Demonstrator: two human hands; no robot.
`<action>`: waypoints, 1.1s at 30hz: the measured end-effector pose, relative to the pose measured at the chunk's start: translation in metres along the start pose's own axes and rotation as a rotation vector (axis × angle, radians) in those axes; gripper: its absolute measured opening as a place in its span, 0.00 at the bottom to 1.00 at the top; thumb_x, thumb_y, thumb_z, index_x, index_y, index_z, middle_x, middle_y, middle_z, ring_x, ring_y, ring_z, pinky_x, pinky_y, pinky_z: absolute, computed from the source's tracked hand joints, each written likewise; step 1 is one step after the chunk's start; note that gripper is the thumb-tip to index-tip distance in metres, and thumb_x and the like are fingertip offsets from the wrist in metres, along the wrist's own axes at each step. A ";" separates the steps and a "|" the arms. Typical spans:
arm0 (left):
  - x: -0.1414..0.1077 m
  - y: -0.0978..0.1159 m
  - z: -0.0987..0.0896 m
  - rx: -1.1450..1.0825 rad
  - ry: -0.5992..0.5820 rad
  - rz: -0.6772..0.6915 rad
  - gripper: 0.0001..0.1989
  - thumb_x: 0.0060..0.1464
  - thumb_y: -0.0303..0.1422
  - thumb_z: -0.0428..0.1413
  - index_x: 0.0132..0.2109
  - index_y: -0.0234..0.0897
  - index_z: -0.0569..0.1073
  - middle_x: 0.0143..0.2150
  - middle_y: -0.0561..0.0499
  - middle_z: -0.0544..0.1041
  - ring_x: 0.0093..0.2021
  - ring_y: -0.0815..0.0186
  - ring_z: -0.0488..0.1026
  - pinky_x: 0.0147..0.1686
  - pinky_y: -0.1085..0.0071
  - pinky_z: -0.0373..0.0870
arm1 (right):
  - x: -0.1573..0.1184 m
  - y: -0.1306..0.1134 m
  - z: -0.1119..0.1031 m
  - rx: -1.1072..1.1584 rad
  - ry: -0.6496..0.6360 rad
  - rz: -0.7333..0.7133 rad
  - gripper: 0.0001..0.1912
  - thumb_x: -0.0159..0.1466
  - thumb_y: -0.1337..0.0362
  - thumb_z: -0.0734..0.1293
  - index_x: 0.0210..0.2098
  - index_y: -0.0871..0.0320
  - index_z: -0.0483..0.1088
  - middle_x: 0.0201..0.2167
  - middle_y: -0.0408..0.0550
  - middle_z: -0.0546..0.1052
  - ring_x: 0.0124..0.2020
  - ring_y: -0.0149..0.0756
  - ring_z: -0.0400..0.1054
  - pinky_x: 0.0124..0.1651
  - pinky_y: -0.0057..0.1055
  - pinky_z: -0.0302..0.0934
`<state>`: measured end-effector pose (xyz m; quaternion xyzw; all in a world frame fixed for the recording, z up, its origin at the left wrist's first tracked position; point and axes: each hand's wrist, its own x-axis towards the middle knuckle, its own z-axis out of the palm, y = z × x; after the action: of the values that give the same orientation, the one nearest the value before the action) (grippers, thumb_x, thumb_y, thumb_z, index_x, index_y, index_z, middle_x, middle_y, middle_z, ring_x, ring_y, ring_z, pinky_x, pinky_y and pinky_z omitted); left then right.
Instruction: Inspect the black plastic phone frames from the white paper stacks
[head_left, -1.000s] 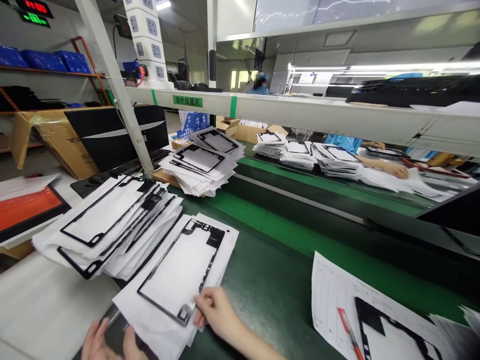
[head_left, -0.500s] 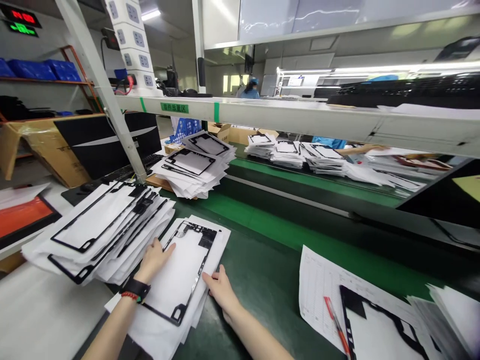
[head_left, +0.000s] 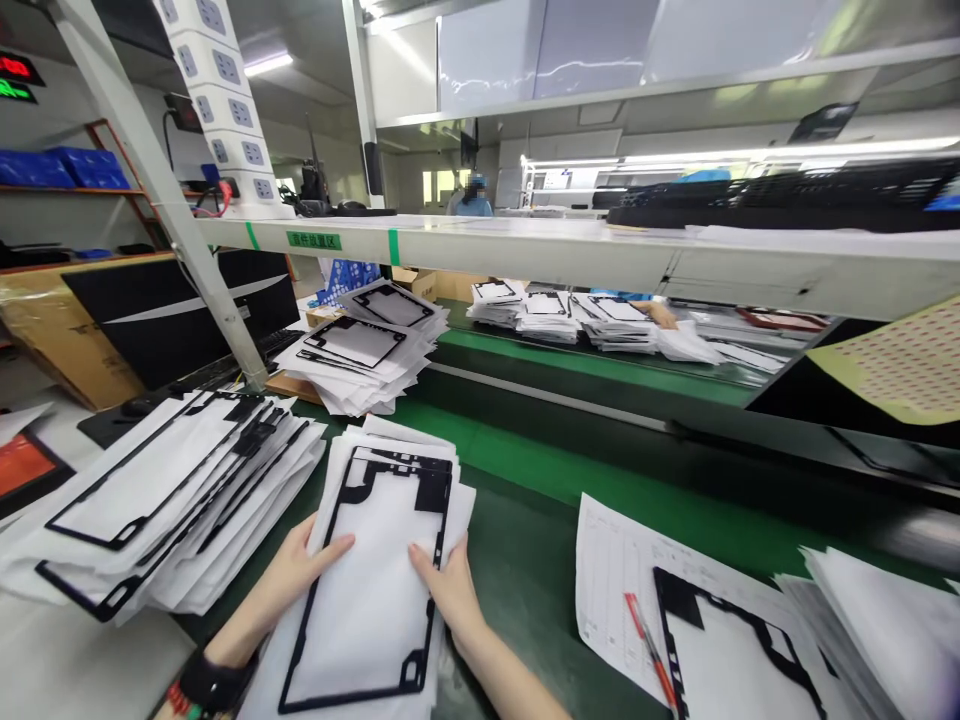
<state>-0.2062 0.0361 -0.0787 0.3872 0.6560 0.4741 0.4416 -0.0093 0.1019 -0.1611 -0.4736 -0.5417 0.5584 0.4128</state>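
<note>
With left hand (head_left: 292, 575) and right hand (head_left: 454, 590), clasps a paper stack (head_left: 461, 510) from both sides at the lower center of the frame, laying both thumbs over the top. Tucks most of the other fingers out of sight around the edges. Cannot tell whether lifted or resting on the table (head_left: 517, 540). Cut off at the bottom of the frame: the stack's near end. Right of center, below the shelf beam (head_left: 525, 255), can make out only part of a co-worker's hand (head_left: 661, 314). At lower right, cannot read the small print on the form (head_left: 607, 560) under the red pen (head_left: 651, 650).

On top of the stack, shows a black frame (head_left: 431, 490): thin-sided, rectangular, with a broad dark patch at upper right, a curved one at upper left and a small loop at lower right. Underneath, spreads into uneven white sheets. Nearby at left, leans into a bigger paper pile (head_left: 150, 480), similarly topped.
</note>
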 end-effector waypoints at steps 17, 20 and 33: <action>0.013 0.007 0.043 -0.059 0.138 0.567 0.44 0.29 0.51 0.68 0.55 0.42 0.69 0.59 0.42 0.71 0.59 0.47 0.69 0.61 0.53 0.62 | 0.020 -0.044 -0.063 0.139 -0.127 -0.366 0.53 0.36 0.53 0.81 0.57 0.52 0.56 0.53 0.54 0.71 0.51 0.48 0.69 0.56 0.44 0.63; 0.022 0.001 0.040 -0.046 0.196 0.490 0.35 0.36 0.48 0.66 0.51 0.38 0.71 0.49 0.43 0.79 0.53 0.50 0.74 0.55 0.57 0.70 | 0.029 -0.051 -0.053 0.101 -0.139 -0.349 0.35 0.43 0.51 0.78 0.47 0.54 0.67 0.45 0.52 0.76 0.46 0.49 0.72 0.53 0.46 0.66; 0.069 -0.003 0.021 0.021 0.244 0.167 0.13 0.58 0.39 0.58 0.42 0.32 0.74 0.43 0.48 0.77 0.44 0.61 0.75 0.46 0.58 0.74 | 0.056 -0.070 -0.023 -0.105 -0.102 -0.241 0.19 0.57 0.55 0.72 0.42 0.62 0.73 0.41 0.55 0.79 0.48 0.53 0.73 0.53 0.44 0.66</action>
<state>-0.2080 0.1052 -0.0991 0.3844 0.6753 0.5457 0.3137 -0.0024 0.1659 -0.0954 -0.3973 -0.6434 0.4990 0.4233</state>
